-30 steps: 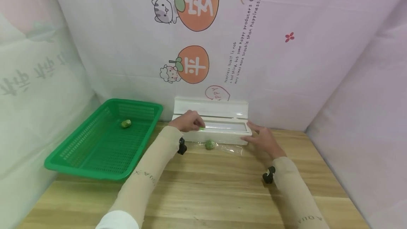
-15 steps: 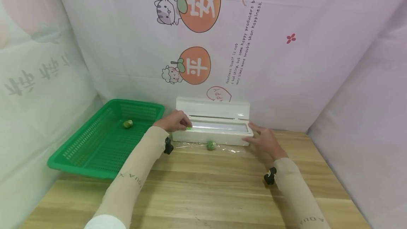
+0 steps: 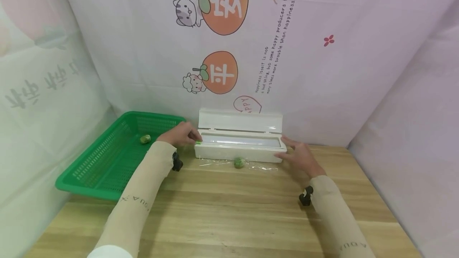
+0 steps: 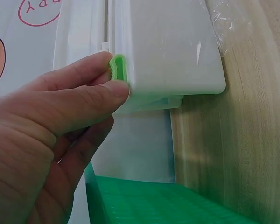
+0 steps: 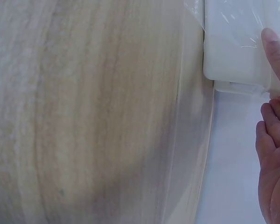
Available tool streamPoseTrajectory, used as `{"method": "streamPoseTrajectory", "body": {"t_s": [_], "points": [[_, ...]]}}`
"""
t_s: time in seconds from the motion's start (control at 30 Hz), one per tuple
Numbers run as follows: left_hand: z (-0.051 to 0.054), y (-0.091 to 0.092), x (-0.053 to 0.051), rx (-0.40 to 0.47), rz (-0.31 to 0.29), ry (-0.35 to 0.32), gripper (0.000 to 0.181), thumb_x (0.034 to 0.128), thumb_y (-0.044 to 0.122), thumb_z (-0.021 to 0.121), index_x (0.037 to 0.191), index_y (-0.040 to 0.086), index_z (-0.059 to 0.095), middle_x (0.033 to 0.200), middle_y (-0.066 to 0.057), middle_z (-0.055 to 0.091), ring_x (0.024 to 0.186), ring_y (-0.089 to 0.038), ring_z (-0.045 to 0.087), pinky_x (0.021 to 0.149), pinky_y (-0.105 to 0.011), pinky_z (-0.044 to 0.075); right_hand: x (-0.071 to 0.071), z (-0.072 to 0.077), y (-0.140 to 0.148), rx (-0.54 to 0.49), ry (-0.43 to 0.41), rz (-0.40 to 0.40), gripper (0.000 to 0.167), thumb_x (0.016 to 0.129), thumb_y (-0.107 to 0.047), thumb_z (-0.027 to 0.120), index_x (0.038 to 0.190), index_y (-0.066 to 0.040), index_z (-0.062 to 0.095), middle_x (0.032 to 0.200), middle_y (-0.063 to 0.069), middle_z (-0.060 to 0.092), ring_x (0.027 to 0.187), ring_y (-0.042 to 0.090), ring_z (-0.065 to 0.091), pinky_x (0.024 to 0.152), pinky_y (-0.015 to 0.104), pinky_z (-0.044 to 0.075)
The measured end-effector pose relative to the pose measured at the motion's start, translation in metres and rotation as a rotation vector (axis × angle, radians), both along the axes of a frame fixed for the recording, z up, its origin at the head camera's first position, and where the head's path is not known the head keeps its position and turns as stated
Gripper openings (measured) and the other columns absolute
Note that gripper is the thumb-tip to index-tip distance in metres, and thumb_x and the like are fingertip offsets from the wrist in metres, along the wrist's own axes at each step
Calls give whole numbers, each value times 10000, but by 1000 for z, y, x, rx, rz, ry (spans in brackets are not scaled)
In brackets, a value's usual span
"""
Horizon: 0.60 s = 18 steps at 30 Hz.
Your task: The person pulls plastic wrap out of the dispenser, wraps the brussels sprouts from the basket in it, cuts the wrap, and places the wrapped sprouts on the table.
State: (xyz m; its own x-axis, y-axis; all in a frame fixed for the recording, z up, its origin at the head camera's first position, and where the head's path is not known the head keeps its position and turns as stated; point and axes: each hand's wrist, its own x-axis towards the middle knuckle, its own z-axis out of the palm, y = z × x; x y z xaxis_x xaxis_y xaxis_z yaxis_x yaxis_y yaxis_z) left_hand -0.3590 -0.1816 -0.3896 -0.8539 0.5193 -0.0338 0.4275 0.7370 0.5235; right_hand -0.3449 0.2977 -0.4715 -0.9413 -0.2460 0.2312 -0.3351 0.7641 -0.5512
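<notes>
A white cling film dispenser [image 3: 222, 153] stands against the back wall, its lid [image 3: 240, 122] raised. At its left end my left hand [image 3: 181, 133] pinches the small green slide cutter [image 4: 121, 70] between thumb and forefinger. My right hand [image 3: 303, 158] holds the dispenser's right end, with the thumb [image 5: 274, 49] on the front face and the other fingers toward the back. Clear cling film [image 3: 263, 167] comes down over the front and lies on the table. On or under that film sits a small round green vegetable [image 3: 239, 163], like a Brussels sprout; which, I cannot tell.
To the left stands a green plastic basket [image 3: 86, 191] with one small greenish piece [image 3: 145, 139] inside, apparently wrapped. The wooden table [image 3: 229, 210] stretches out in front of the dispenser. Printed cloth walls [image 3: 305, 71] enclose the back and sides.
My left hand has slid the green cutter leftward along the dispenser, from left of its middle to its left end. The right hand keeps its hold on the right end.
</notes>
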Motion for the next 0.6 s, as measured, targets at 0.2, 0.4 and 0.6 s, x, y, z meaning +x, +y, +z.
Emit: {"method": "streamPoseTrajectory", "body": {"t_s": [0.2,0.4,0.6], "points": [[-1,0,1,5,19,7,231,953,-39,718,1099,97,834,1098,-70,804,945,-177,731,861,-342,643,-3,3,0,21,-13,-17,918,828,-567,847,1536,-82,521,1621,118,465,612,195,479,715,348,537],[0,1,1,-20,39,2,238,958,-40,709,1117,90,829,1107,-66,801,960,-167,726,883,-357,642,-5,5,1,44,-20,-14,951,816,-638,817,1556,-127,508,1638,90,452,1255,372,632,1003,479,534],[0,3,0,-42,44,-23,244,966,-36,706,1150,81,817,1131,-74,797,995,-188,718,909,-370,634,-3,6,4,8,-75,6,1011,797,-670,815,1591,-154,461,1646,141,423,1492,474,445,1207,643,402]]}}
